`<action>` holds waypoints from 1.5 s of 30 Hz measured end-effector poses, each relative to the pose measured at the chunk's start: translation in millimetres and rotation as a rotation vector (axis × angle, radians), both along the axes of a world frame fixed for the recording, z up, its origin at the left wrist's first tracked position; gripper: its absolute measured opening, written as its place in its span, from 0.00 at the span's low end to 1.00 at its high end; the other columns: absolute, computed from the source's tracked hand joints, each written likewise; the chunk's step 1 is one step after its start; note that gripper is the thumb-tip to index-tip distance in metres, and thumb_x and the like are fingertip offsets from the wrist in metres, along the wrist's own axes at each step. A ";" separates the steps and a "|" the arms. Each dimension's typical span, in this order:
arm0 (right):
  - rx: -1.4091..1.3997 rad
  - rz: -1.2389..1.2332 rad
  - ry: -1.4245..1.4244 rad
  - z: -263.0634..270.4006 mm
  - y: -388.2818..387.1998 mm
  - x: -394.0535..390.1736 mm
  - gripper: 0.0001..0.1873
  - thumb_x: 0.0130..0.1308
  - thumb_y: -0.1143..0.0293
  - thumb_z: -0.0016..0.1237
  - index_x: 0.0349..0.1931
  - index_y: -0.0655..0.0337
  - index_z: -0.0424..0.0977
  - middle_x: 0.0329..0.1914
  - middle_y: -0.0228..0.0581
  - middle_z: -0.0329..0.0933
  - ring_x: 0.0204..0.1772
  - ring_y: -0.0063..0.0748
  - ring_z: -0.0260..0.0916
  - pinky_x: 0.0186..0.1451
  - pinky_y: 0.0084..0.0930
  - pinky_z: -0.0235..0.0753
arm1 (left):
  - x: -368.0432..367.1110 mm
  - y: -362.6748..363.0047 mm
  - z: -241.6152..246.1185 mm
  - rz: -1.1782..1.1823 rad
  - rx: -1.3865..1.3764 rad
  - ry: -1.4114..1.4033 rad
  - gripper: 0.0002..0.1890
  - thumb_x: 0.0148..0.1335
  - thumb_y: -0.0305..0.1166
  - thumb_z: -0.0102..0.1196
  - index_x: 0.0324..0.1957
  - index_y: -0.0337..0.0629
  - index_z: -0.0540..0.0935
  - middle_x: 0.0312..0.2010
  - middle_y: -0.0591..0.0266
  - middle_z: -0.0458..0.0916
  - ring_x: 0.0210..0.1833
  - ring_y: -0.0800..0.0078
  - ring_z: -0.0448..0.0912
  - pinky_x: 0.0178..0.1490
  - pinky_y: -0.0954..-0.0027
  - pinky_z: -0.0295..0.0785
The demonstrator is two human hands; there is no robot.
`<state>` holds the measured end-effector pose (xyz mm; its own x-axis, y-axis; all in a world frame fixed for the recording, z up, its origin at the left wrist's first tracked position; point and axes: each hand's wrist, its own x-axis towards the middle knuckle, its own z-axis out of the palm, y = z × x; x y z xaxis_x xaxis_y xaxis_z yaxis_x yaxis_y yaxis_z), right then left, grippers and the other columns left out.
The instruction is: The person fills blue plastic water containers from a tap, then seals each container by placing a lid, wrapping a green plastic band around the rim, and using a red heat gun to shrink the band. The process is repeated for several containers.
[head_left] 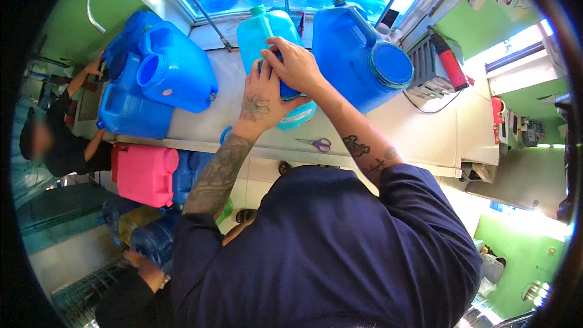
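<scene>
A turquoise plastic water jug [262,32] stands on the counter in front of me, with a small green cap on its spout and a handle on top. Both my hands are on the wide blue screw cap [287,92] at its near end. My left hand [264,93] wraps the cap's left side, thumb reaching around the near edge. From above and the right, my right hand [296,64] closes over the same cap, its fingers meeting the left ones. Between the hands most of the cap is hidden. Purple-handled scissors [321,144] lie just nearer to me.
A large blue jug [346,54] stands at right, beside a grey box [423,70] bearing a red power tool [448,61]. Blue jugs [182,70], one uncapped, crowd the left; a co-worker's hand [94,64] touches them. A pink jug [145,175] sits below the counter edge [396,164].
</scene>
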<state>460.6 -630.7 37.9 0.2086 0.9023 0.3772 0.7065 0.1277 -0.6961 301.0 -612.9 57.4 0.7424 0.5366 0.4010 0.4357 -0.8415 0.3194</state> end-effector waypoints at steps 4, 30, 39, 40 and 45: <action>-0.057 0.098 0.000 39.7 -34.4 8.0 0.32 0.71 0.45 0.52 0.62 0.65 0.72 0.60 0.59 0.77 0.61 0.56 0.76 0.64 0.44 0.76 | 7.3 2.0 7.0 -0.162 0.009 -0.020 0.52 0.52 0.53 0.73 0.74 0.37 0.65 0.75 0.46 0.62 0.75 0.40 0.62 0.75 0.46 0.62; 0.047 0.148 0.092 -15.0 -85.2 283.1 0.22 0.78 0.55 0.47 0.62 0.60 0.77 0.54 0.50 0.84 0.56 0.37 0.83 0.61 0.31 0.78 | 217.0 -99.6 -22.3 -0.115 -0.025 -0.103 0.56 0.52 0.62 0.71 0.70 0.27 0.66 0.71 0.33 0.64 0.77 0.39 0.59 0.80 0.42 0.48; 0.003 0.157 0.390 15.1 -108.0 300.3 0.22 0.78 0.58 0.49 0.63 0.64 0.76 0.51 0.39 0.85 0.49 0.25 0.79 0.56 0.25 0.77 | 217.9 -74.4 37.4 -0.043 -0.051 -0.048 0.46 0.56 0.59 0.70 0.64 0.32 0.74 0.65 0.41 0.75 0.68 0.45 0.73 0.73 0.50 0.66; 0.016 0.294 0.399 9.6 -96.3 286.6 0.22 0.78 0.59 0.50 0.64 0.64 0.75 0.51 0.38 0.85 0.49 0.24 0.79 0.56 0.24 0.77 | 232.3 -92.9 25.1 -0.089 0.081 -0.043 0.48 0.55 0.61 0.69 0.67 0.33 0.72 0.67 0.41 0.72 0.72 0.43 0.69 0.75 0.47 0.61; -0.034 -0.004 0.416 -12.5 -116.6 297.3 0.23 0.79 0.60 0.48 0.66 0.66 0.72 0.51 0.43 0.84 0.52 0.27 0.80 0.57 0.26 0.77 | 208.1 -74.1 19.8 -0.099 0.095 0.175 0.55 0.54 0.66 0.66 0.74 0.36 0.65 0.74 0.38 0.63 0.79 0.40 0.56 0.80 0.40 0.50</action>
<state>757.9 -747.4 25.4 0.3407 0.9116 0.2302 0.3646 0.0975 -0.9260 509.1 -687.0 77.2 0.8523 0.4237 0.3068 0.3912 -0.9056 0.1640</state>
